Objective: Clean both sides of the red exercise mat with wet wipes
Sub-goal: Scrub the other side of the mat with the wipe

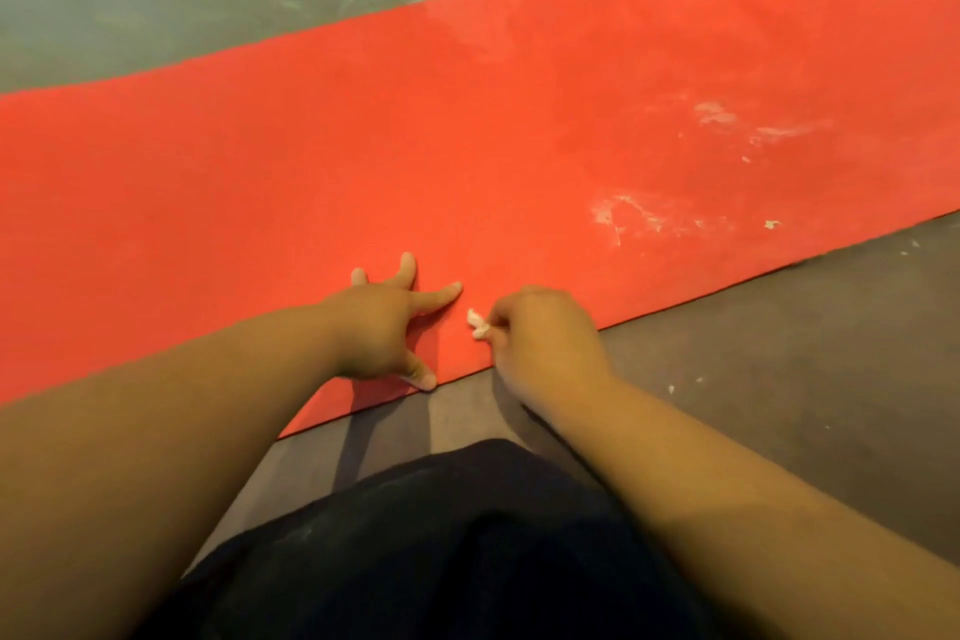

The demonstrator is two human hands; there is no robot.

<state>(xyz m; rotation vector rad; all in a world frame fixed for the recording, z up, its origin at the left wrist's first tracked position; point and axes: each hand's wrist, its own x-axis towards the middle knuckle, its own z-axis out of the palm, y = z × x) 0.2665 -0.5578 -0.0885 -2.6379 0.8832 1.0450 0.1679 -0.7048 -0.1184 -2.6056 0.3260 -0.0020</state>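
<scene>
The red exercise mat (467,130) lies flat on the floor, running from the left edge up to the far right. Its right part carries whitish smears and flecks (649,213). My left hand (387,327) presses on the mat near its front edge, fingers spread and thumb at the edge. Just to its right, my right hand (545,338) has its fingers curled round a small crumpled white wet wipe (477,323), held against the mat close to the front edge.
Grey concrete floor (779,353) surrounds the mat, with small white crumbs on it at the right. My knee in dark trousers (441,535) is on the floor just before the mat's front edge.
</scene>
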